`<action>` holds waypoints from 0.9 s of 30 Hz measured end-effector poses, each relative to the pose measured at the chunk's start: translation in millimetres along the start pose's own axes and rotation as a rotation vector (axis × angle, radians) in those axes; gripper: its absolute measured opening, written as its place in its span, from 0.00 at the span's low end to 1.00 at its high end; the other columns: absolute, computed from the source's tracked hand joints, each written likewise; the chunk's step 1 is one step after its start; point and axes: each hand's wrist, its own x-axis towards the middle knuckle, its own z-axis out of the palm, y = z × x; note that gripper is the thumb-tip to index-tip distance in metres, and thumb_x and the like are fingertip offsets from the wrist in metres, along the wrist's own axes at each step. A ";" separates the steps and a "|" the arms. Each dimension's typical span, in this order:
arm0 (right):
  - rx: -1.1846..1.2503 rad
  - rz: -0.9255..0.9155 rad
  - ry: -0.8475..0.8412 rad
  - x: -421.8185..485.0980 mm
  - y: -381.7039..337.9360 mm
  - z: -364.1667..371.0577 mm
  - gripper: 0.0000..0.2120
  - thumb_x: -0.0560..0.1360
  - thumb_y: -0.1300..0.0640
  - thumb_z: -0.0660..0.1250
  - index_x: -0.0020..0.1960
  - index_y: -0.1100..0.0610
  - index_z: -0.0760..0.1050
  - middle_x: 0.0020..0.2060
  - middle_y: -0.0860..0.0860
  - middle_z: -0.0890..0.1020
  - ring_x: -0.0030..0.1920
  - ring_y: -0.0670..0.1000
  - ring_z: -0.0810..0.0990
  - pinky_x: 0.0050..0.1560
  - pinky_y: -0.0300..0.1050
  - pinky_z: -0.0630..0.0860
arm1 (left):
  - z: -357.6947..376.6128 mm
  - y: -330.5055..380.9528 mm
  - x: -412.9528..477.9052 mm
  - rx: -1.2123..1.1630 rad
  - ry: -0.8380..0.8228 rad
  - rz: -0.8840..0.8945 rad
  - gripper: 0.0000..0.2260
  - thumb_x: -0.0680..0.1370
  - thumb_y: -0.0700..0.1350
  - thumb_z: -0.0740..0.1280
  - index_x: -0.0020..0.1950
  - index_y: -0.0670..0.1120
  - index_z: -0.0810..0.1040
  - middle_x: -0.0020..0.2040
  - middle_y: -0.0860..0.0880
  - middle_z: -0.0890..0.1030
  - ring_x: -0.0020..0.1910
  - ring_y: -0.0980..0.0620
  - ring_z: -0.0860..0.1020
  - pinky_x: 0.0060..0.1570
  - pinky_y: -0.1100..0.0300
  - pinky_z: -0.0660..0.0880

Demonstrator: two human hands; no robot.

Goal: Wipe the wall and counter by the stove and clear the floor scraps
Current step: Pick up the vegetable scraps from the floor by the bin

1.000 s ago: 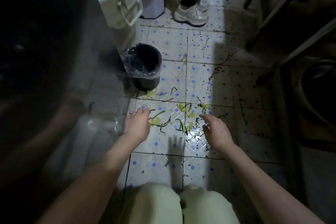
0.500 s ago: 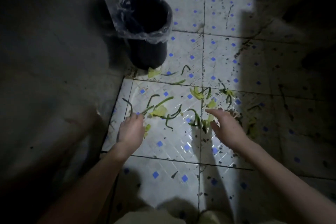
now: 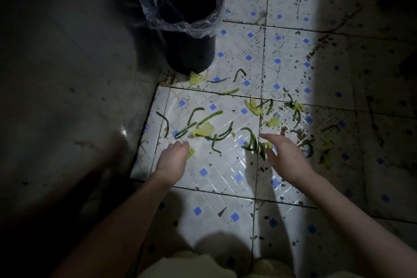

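Green bean strips (image 3: 208, 117) and pale yellow-green leaf scraps (image 3: 204, 130) lie scattered over the white floor tiles (image 3: 221, 174) with blue squares. My left hand (image 3: 173, 159) is low over the tile with its fingers curled down onto a small leaf scrap (image 3: 190, 153); whether it grips the scrap I cannot tell. My right hand (image 3: 286, 156) hovers with fingers spread beside a clump of bean strips (image 3: 251, 142), holding nothing. A black bin (image 3: 187, 20) lined with a clear plastic bag stands beyond the scraps.
A dark, stained cabinet side (image 3: 67, 74) fills the left, close to my left arm. The floor to the right lies in shadow with dark stains and more scraps (image 3: 325, 156). My knees in pale trousers (image 3: 203, 264) are at the bottom edge.
The view has tilted down and closer to the floor; another person's shoes have left the frame. Both hands have come lower toward the scraps, the left one touching a leaf.
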 end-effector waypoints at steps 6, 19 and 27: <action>0.011 0.014 -0.001 -1.4 2.6 4.9 0.20 0.77 0.63 0.61 0.68 0.53 0.70 0.64 0.51 0.77 0.64 0.54 0.74 0.65 0.50 0.71 | -29.8 0.4 19.5 -0.093 0.223 0.022 0.06 0.75 0.37 0.62 0.51 0.44 0.73 0.47 0.42 0.77 0.45 0.40 0.77 0.43 0.51 0.72; 0.120 0.072 0.024 -5.3 15.8 11.5 0.20 0.77 0.63 0.62 0.68 0.53 0.71 0.64 0.53 0.77 0.65 0.54 0.74 0.64 0.49 0.71 | -30.1 3.5 50.7 -0.014 0.049 -0.076 0.14 0.75 0.34 0.61 0.59 0.44 0.69 0.57 0.42 0.74 0.56 0.42 0.73 0.56 0.50 0.69; 0.130 0.075 -0.028 4.7 8.0 23.8 0.20 0.76 0.64 0.63 0.66 0.52 0.72 0.59 0.53 0.79 0.56 0.54 0.77 0.55 0.48 0.75 | -36.0 -13.6 42.9 -0.017 0.164 -0.173 0.13 0.75 0.36 0.63 0.58 0.43 0.69 0.56 0.42 0.75 0.55 0.43 0.74 0.55 0.51 0.68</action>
